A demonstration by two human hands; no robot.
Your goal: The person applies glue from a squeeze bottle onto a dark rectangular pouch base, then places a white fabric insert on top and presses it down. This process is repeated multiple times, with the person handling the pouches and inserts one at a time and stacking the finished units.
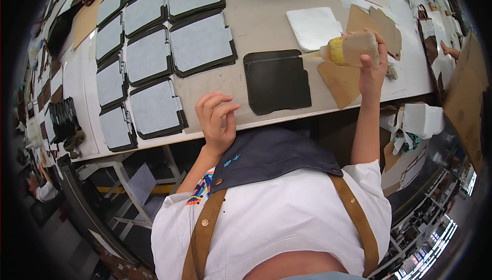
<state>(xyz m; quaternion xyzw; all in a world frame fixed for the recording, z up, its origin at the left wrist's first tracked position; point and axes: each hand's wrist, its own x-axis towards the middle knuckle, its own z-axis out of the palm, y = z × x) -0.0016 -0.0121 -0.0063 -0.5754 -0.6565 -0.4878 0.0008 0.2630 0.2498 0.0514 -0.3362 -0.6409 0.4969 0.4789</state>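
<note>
My right hand (373, 67) is wrapped round a squeeze bottle (359, 49) of cloudy, tan plastic with a yellow band near its neck. The bottle lies nearly level, its thin nozzle pointing left over the upper right corner of a black panel (277, 83). Whether the tip touches the panel I cannot tell. The panel looks like leather and lies flat near the table's front edge, with another dark edge showing beneath it. Left of the panel, my left hand (218, 118) hovers at the table edge, fingers loosely curved and apart, with nothing in it.
Stacks of black panels with pale grey faces (148, 59) stand in rows on the left of the table (256, 13). Beyond the bottle lie a white folded sheet (312, 28) and brown card pieces (376, 26). A white bundle (423, 119) sits below the table's right side.
</note>
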